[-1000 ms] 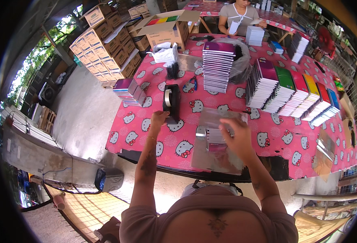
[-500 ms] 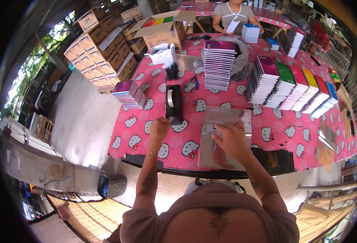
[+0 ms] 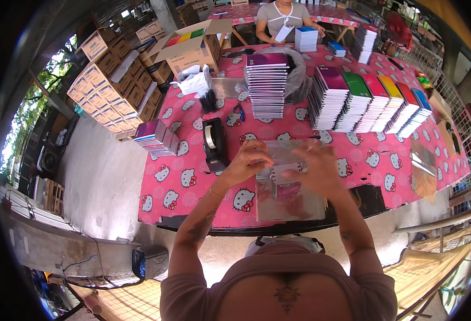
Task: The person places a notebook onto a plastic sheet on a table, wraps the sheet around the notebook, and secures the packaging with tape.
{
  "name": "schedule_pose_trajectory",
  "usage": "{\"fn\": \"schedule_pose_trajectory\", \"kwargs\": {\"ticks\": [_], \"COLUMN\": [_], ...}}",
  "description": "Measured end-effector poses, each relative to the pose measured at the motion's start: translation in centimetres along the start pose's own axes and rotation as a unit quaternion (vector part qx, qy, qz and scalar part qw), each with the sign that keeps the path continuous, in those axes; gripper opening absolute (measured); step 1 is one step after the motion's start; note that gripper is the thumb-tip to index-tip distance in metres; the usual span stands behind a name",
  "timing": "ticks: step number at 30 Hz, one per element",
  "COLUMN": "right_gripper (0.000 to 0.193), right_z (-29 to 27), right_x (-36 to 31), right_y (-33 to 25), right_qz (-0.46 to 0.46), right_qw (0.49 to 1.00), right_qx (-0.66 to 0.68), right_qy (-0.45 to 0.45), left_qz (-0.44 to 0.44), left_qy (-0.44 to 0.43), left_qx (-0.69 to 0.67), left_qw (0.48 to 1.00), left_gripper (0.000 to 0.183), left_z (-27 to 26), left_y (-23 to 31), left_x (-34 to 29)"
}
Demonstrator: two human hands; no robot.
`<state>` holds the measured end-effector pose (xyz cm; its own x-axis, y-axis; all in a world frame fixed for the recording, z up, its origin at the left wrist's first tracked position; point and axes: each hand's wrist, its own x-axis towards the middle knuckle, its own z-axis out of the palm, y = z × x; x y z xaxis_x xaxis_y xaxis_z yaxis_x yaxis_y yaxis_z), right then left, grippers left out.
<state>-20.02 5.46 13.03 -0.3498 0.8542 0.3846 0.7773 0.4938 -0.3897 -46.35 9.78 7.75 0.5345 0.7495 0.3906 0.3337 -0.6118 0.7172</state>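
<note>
A stack of clear plastic sleeves (image 3: 299,209) lies at the near edge of the pink table, with a small, partly hidden notebook-like item (image 3: 286,187) in or under the plastic. My left hand (image 3: 249,160) hovers over its upper left side, thumb and fingers closed in a pinch; whatever they hold is too small to make out. Across from it, my right hand (image 3: 321,168) is above the plastic, blurred, its fingers apart. A black tape dispenser (image 3: 215,147) with a pale roll stands just left of my left hand.
Beyond my hands stand a tall stack of purple spiral notebooks (image 3: 266,85) and a row of coloured notebook stacks (image 3: 372,104). Smaller notebooks (image 3: 155,138) sit at left, near pliers (image 3: 236,114). An open carton (image 3: 195,56) is behind. A co-worker (image 3: 283,24) handles notebooks across the table.
My left hand has moved right, from beside the tape dispenser to over the plastic sleeves. My right hand has lifted and shifted slightly up and right. The whole view has turned a little.
</note>
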Motion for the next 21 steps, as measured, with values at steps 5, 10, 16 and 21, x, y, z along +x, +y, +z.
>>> {"fn": "schedule_pose_trajectory", "kwargs": {"ticks": [5, 10, 16, 21], "right_gripper": [0.059, 0.062, 0.053, 0.049], "right_z": [3.5, 6.9, 7.8, 8.9], "right_x": [-4.2, -4.8, -5.4, -2.9], "right_y": [7.7, 7.5, 7.4, 9.4], "right_qz": [0.056, -0.161, -0.127, 0.150], "right_qw": [0.982, 0.978, 0.963, 0.794], "right_qx": [0.165, 0.107, 0.223, 0.583], "right_qy": [-0.070, -0.076, -0.085, -0.084], "left_qz": [0.014, 0.101, 0.009, -0.210], "left_qy": [-0.005, 0.005, 0.075, 0.146], "left_qx": [0.025, 0.131, 0.178, -0.232], "left_qw": [1.000, 0.986, 0.981, 0.939], "left_gripper": [0.012, 0.012, 0.049, 0.057], "left_z": [1.7, 4.6, 8.3, 7.4], "left_y": [0.7, 1.1, -0.9, -1.9], "left_x": [1.7, 3.9, 3.1, 0.7]}}
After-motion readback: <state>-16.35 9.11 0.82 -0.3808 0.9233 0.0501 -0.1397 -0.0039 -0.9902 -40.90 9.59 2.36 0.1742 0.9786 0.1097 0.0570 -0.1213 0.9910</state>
